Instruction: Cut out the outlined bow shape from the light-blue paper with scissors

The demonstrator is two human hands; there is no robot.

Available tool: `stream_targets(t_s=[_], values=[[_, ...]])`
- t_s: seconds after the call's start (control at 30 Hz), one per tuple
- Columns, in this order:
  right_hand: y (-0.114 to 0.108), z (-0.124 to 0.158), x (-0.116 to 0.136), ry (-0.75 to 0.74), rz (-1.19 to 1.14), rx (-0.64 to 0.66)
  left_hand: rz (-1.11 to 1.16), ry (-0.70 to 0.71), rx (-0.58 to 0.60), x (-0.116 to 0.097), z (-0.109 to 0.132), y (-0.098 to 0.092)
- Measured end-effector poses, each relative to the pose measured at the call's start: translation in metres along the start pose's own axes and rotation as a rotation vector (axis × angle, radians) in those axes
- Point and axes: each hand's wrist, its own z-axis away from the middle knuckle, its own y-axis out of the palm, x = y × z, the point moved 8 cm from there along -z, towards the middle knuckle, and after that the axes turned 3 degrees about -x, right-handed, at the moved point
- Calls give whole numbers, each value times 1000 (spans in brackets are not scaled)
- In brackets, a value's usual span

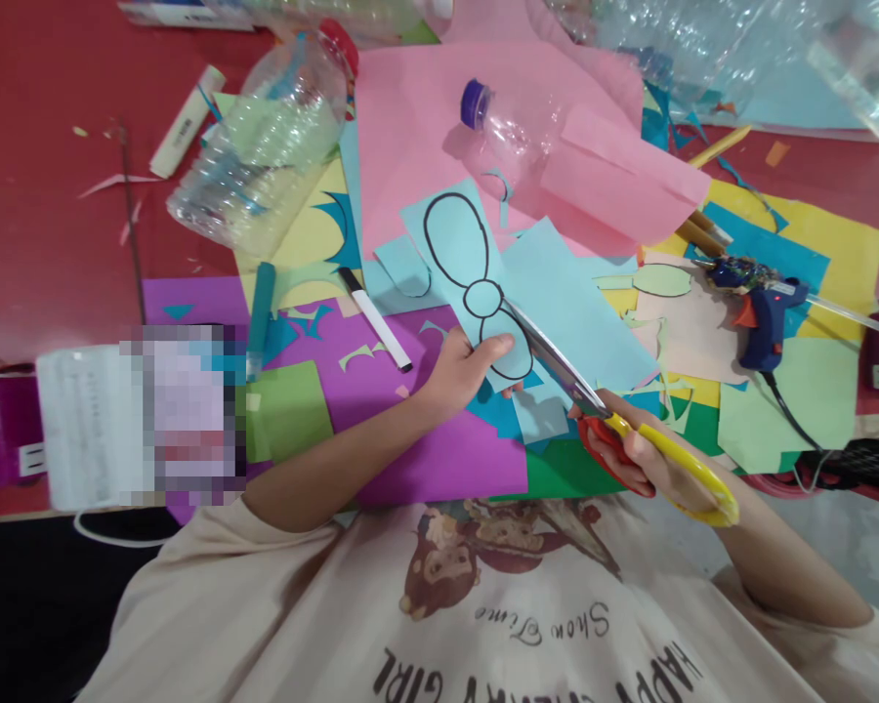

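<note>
My left hand (463, 373) pinches the lower end of a light blue paper piece (455, 234), thumb on top. A bow shape is drawn on it in black outline: two loops joined by a small circle. In my right hand (641, 454) is a pair of scissors (571, 381) with one yellow and one red handle. Their blades point up and left, and the tips meet the paper's right side near the small circle. Left of the paper lies a white marker (377, 322) with a black cap.
A clear bottle (517, 127) with a purple cap lies on pink paper (410, 117). Another bottle (264, 146) with a red cap lies at upper left. A blue glue gun (762, 322) with its cord rests at right. Colored sheets and scraps cover the red table (36, 195).
</note>
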Motion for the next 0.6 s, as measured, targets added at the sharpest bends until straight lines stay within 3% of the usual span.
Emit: stream_targets(t_s=[0.23,0.6], values=[[2,1,-3,-26,-58,57,20,-1,22,5,0,-1],[-2,1,-3,-21,-9,15,38,-10,31,4,-1,0]])
